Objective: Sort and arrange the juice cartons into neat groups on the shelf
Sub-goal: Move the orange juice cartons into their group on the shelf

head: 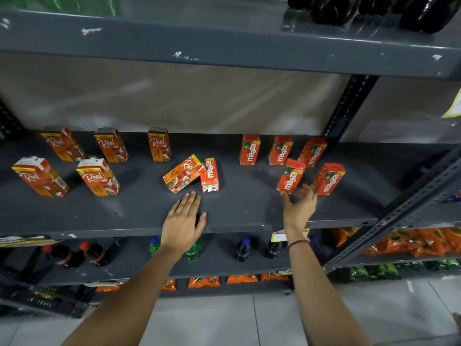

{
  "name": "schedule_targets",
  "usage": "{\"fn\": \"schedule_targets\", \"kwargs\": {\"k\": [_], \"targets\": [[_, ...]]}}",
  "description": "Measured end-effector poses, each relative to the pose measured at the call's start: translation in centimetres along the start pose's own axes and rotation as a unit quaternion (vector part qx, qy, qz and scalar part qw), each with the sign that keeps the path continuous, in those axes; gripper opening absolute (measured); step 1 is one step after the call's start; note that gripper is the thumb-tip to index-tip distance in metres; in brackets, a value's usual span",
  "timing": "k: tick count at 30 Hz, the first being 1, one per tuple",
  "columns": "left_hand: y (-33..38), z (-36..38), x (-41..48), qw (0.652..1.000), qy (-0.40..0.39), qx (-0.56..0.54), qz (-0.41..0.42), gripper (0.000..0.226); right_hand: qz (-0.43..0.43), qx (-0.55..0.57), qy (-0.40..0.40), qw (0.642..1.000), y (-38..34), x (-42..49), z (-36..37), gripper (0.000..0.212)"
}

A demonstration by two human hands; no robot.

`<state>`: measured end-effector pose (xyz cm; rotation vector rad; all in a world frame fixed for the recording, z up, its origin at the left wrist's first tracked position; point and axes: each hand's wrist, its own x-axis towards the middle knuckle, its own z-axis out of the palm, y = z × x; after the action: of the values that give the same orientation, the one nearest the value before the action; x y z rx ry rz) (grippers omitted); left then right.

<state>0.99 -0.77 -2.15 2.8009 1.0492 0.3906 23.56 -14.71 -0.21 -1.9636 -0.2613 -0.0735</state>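
On the dark grey shelf (237, 213), several orange Real apple cartons (98, 177) stand at the left. Several red Maaza cartons (250, 149) stand at the right. In the middle a Real carton (181, 174) lies tipped on its side, against a leaning Maaza carton (210, 176). My left hand (183, 222) lies flat and open on the shelf just in front of that pair, holding nothing. My right hand (299, 204) has its fingers spread at the base of a tilted Maaza carton (290, 176), touching its lower edge without closing around it.
An upper shelf (224, 43) with dark bottles (374, 8) overhangs the work area. A slotted upright post (349, 108) stands at the right back. Below are soda bottles (243, 249) and orange snack packets (411, 242). A diagonal brace (399, 211) crosses at the right.
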Motion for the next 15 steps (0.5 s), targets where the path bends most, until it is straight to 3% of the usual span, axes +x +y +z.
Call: {"fn": "schedule_targets", "kwargs": {"k": [3,6,10,15], "targets": [[0.0,-0.1,0.0,1.000,-0.003,-0.004,-0.001,0.058,-0.028,0.010,0.034,0.999,-1.9,-3.4,2.2,0.037],[-0.1,-0.1,-0.1,1.000,-0.002,-0.017,0.001,0.057,-0.025,0.019,-0.098,0.995,-4.7,-5.0,5.0,0.034],[-0.2,0.1,0.0,1.000,0.003,-0.024,0.005,0.058,-0.004,-0.045,-0.276,0.960,-8.5,-5.6,8.5,0.035],[-0.4,0.4,0.1,1.000,0.006,-0.015,0.012,0.059,0.042,-0.095,-0.361,0.927,-11.1,-5.6,11.4,0.027]]}}
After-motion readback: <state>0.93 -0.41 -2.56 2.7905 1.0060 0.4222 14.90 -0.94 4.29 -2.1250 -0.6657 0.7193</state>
